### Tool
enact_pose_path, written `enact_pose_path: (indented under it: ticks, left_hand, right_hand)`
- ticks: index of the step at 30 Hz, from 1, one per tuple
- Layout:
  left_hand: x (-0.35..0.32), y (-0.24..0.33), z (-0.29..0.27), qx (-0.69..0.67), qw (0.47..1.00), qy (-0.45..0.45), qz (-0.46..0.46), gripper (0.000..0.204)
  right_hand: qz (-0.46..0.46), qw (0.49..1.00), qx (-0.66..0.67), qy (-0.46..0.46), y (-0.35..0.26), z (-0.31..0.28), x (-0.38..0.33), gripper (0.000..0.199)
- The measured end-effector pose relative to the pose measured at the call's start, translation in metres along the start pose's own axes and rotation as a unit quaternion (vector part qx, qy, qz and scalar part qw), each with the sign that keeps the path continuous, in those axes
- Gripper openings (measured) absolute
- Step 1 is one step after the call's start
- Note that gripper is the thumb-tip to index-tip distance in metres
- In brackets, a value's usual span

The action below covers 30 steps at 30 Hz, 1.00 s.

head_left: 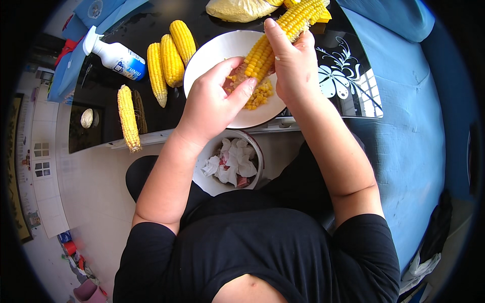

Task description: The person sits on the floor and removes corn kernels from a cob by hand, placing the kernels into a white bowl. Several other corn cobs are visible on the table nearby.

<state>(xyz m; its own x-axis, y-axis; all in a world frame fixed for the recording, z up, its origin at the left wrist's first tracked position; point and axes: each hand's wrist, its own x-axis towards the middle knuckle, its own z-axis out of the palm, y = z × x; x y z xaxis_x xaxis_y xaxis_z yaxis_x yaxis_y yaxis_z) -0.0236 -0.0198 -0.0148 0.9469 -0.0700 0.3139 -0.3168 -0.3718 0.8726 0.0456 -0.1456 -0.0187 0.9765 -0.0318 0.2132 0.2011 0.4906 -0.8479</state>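
A yellow ear of corn (262,53) is held slantwise over a white plate (202,58). My right hand (295,70) is closed around the ear's middle, its thumb lying along the kernels. My left hand (212,101) closes on the lower end, thumb and forefinger on either side of it. Kernels look stripped from that end, though my fingers partly cover it. Loose corn kernels (260,97) lie on the plate beneath. The plate sits near the front edge of a black glossy table (166,113).
Left of the plate lie three ears of corn (173,60), with another ear (129,118) nearer the edge. A white and blue spray bottle (118,58) lies beyond. A bag (240,9) is at the back. Below the table stands a bin (258,164) holding crumpled tissues; a blue sofa (404,151) is right.
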Motion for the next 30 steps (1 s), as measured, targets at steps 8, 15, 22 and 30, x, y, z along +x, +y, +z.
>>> enact_pose_path:
  ticks: [8,15,22,30]
  left_hand:
    - [0.001,0.002,0.005,-0.100,0.995,-0.008,-0.019,0.039]
    - [0.001,0.009,0.000,0.191,0.973,0.042,0.126,0.037]
    - [0.002,0.013,-0.002,0.202,0.974,0.018,0.100,0.030]
    - [0.003,0.003,-0.009,0.103,0.992,0.023,0.072,0.024]
  right_hand:
    - [-0.011,1.000,0.008,0.004,-0.005,0.002,-0.003,0.041]
    - [-0.012,1.000,-0.018,0.000,-0.002,0.001,-0.002,0.045]
    - [-0.001,0.999,-0.044,0.011,-0.002,0.001,-0.003,0.047]
    - [0.002,1.000,-0.003,-0.024,0.002,-0.001,0.001,0.033]
